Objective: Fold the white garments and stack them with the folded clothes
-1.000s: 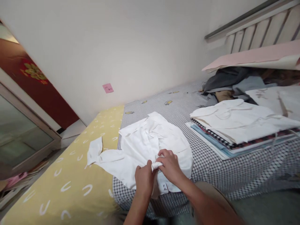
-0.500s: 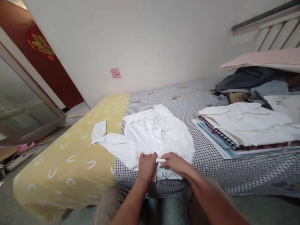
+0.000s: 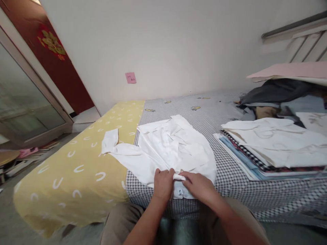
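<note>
A white long-sleeved shirt [image 3: 173,146] lies spread and wrinkled on the bed, close to its front edge. One sleeve stretches left, its cuff [image 3: 110,140] resting on the yellow cover. My left hand [image 3: 164,183] is closed on the shirt's near edge, at the collar. Just to its right, my right hand [image 3: 199,187] pinches the same edge, with a short rolled bit of white cloth showing between the two hands. Below that cloth the inside of the neck shows, with a small label [image 3: 180,192]. The fingertips are partly hidden in the fabric.
On the right lies a stack of folded clothes [image 3: 276,146], a white garment on top. Behind it is a heap of dark clothes [image 3: 278,92] under a pink sheet [image 3: 293,70]. The bed has a yellow cover [image 3: 84,170] and a checked cover [image 3: 224,109]; a wall [image 3: 178,44] rises behind.
My right hand has shifted slightly right along the shirt's edge, so more rolled cloth shows between the hands. The left hand keeps its hold. The view has turned slightly.
</note>
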A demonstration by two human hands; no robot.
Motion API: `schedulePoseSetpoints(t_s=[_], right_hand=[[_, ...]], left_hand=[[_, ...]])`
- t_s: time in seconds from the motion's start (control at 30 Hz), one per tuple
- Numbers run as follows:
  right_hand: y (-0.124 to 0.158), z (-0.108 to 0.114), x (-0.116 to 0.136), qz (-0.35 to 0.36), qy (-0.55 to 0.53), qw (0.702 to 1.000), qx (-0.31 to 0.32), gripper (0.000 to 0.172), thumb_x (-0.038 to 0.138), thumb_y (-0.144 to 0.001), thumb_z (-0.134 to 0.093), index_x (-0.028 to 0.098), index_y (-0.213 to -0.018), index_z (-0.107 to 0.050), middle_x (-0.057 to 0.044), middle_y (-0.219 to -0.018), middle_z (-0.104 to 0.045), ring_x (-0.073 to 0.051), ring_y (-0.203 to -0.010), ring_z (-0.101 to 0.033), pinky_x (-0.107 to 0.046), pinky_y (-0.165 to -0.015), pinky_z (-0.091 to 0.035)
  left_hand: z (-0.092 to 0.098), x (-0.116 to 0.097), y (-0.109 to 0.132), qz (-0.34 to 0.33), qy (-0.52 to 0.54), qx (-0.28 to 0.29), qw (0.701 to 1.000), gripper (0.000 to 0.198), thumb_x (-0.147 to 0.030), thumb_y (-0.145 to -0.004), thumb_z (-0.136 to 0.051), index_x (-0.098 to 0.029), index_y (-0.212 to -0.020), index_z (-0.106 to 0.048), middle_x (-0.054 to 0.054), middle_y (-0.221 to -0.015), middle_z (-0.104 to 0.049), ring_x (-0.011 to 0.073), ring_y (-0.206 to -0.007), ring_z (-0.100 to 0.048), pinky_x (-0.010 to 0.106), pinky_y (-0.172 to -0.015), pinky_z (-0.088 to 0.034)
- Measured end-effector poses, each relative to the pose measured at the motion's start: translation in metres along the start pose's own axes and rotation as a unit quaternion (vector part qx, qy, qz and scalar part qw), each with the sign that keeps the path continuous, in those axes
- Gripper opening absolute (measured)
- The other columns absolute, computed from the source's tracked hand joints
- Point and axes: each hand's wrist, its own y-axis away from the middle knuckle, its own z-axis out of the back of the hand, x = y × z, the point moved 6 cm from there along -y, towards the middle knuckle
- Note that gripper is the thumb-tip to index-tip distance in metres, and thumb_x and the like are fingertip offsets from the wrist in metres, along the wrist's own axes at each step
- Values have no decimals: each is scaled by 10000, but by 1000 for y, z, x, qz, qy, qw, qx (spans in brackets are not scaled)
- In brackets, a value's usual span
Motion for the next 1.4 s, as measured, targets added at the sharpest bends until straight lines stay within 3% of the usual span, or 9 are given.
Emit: schedulePoseSetpoints(t_s=[0.1, 0.23, 0.3, 0.47, 0.67, 0.9, 1.07, 1.23, 1.4], right_hand=[[19, 14, 2, -8, 58, 998, -34, 507, 268, -869, -538, 393, -1359, -576, -18, -1081, -724, -239, -940, -666, -342, -771, -454], [41, 36, -2, 18, 64, 982, -179, 443, 278, -816, -585, 337, -1249, -659, -75, -1333, -581, -264, -1014, -639, -370, -776, -491], [51, 33, -8, 11, 44, 972, -232, 528, 291, -801, -600, 324, -1327, -605, -99, -1244, -594, -266, -952, -640, -375, -747, -511], [42, -27, -10, -5, -57, 994, -97, 807, 214, -793, -532, 393, -1547, -306, -4, -1007, -618, -153, -605, -571, -309, -628, -518], [15, -30, -2, 4, 0, 990, -143, 541, 195, -897, -448, 363, -1400, -556, -46, -1168, -681, -228, -1001, -654, -332, -831, -500], [4, -29, -9, -4, -17, 992, -124, 361, 235, -958, -384, 285, -1137, -693, -64, -1143, -702, -240, -1085, -632, -351, -921, -459], [-5, -30, -9, -6, -123, 992, 6, 227, 194, -908, -397, 240, -1023, -587, -6, -803, -677, -165, -725, -614, -258, -656, -439], [-7, -39, -6, -96, -260, 947, 160, 153, 212, -861, -375, 242, -966, -483, 119, -467, -382, -103, -362, -333, -208, -399, -234], [-13, -46, -13, -27, -278, 959, 38, 399, 175, -756, -482, 260, -1143, -436, 81, -685, -617, -114, -489, -605, -197, -466, -403]], left_hand=[[-1, 0, 0, 21, 17, -14, 1000, 148, -198, -966, -477, -211, -992, -623, 34, -884, -740, 228, -870, -687, 395, -844, -343], [-3, -1, 1, 41, 38, -24, 998, 149, -167, -941, -488, -205, -972, -629, 36, -868, -737, 232, -856, -684, 404, -847, -338], [-2, -1, 1, 49, 46, -26, 997, 154, -163, -934, -488, -201, -970, -633, 41, -863, -738, 234, -851, -684, 408, -846, -336], [0, 0, 2, 53, 52, -27, 997, 171, -148, -918, -487, -204, -978, -637, 42, -876, -741, 233, -874, -684, 403, -834, -334], [-2, 2, 2, 45, 44, -25, 998, 189, -150, -929, -481, -205, -1009, -644, 42, -892, -746, 236, -882, -684, 405, -832, -336], [-5, 2, 1, 31, 31, -27, 999, 172, -181, -961, -465, -217, -955, -633, 31, -868, -732, 231, -869, -675, 401, -820, -324], [-4, 0, 2, 25, 21, -23, 999, 171, -167, -957, -463, -210, -959, -628, 47, -865, -723, 226, -860, -664, 389, -822, -320], [-3, -1, 3, 13, 15, -18, 1000, 173, -181, -966, -463, -214, -958, -632, 46, -867, -725, 226, -866, -666, 384, -822, -323], [-2, 2, 1, 30, 18, -27, 999, 160, -172, -958, -474, -205, -952, -630, 40, -857, -737, 228, -851, -678, 387, -803, -323]])
